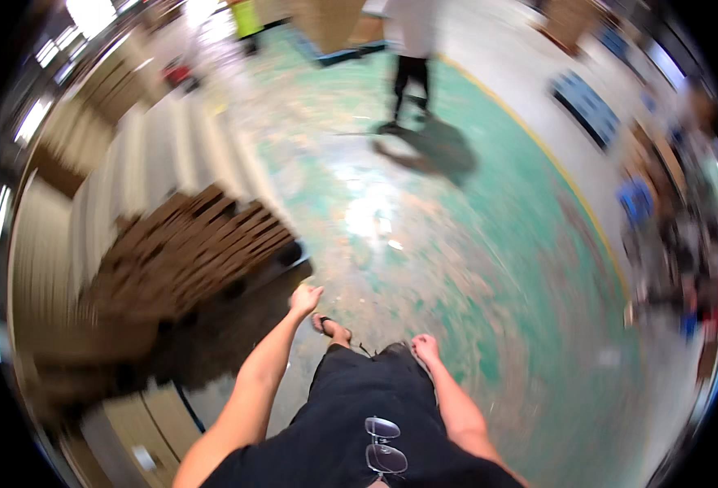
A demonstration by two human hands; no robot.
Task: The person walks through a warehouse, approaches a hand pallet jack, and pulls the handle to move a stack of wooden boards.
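My left hand (305,299) hangs in front of me at the left, its fingers curled in a loose fist with nothing seen in it. It is nearest to a tall stack of brown slatted cardboard pieces (196,252), a little apart from the stack's edge. Beside my right thigh, my right hand (425,347) is also curled, and no object shows in it. Below are my dark shorts and one foot in a sandal (332,328). A pair of glasses (385,446) hangs on my black shirt. The picture is smeared by motion.
Pale stacked sheets (155,154) stand behind the brown stack. Ahead, a person (412,57) in light clothing is on the worn green floor (489,268). A blue pallet (584,108) lies beyond the yellow line at right, near blurred clutter (676,236). Boxes (326,24) stand far ahead.
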